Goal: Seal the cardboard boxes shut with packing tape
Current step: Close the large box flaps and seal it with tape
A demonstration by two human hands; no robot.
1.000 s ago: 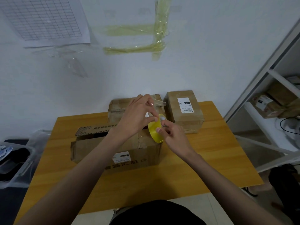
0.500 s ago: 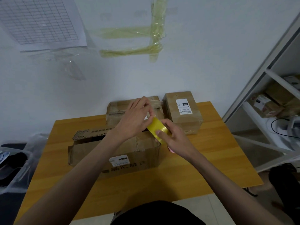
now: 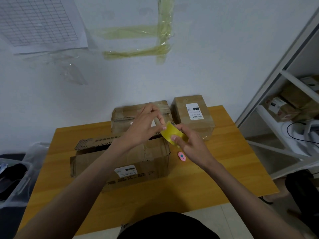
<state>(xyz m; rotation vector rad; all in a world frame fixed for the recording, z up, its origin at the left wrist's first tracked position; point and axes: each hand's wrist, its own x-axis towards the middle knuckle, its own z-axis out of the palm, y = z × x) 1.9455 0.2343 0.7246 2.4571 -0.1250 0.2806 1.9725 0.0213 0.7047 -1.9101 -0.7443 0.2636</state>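
A yellow roll of packing tape [image 3: 173,135] is held above the table, tilted. My right hand [image 3: 191,144] grips the roll from the right and below. My left hand [image 3: 143,126] has its thumb and fingertips at the roll's upper left edge, pinching at the tape. Under my hands lies a large cardboard box [image 3: 131,163] with a white label on its front and one flap [image 3: 98,142] standing loose at the back left. Behind it sit a second box [image 3: 124,114] against the wall and a third, closed box [image 3: 193,114] with a white label on top.
A small pink cutter [image 3: 181,156] lies on the wooden table [image 3: 233,169] right of the large box. A clear bin [image 3: 12,180] stands left of the table, white shelving [image 3: 293,109] with more boxes to the right. Old tape strips hang on the wall.
Both hands have kept the roll at about the same spot while turning it to lie more tilted. My left fingertips have shifted along the roll's edge. The pink cutter has come into sight.
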